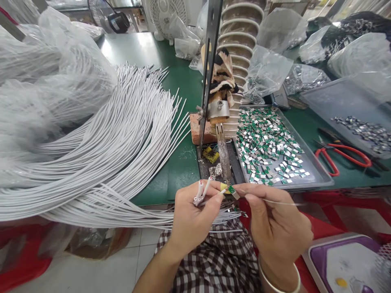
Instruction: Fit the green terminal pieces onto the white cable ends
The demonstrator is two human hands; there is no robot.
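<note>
The left hand [191,221] is curled nearly closed. Its fingers grip a few wire ends [200,192] that stick up at its 12 o'clock, and its thumb and forefinger meet at a small green chip [231,189]. The chip lies at 2 o'clock from this hand, right at the fingertips.

The right hand [276,228] is also pinched shut, with forefinger and thumb on a thin strand [281,202] that runs out to 3 o'clock. From this hand the chip sits at 10 o'clock, touching or just beside the forefinger tip. Which hand bears the chip's weight cannot be told.

Straight above the chip, at 12 o'clock, an iron [223,156] slants down, its tip just over the fingertips. A tray [317,173] of loose green chips lies at 1 o'clock from the hands. Red pliers [342,155] lie beyond it at 2 o'clock, on the green bench [180,162]. A thick sheaf of white wires [106,154] fans out at 10 o'clock, well apart from the chip. A brick [195,128] stands near the iron's mount at 12 o'clock.
</note>
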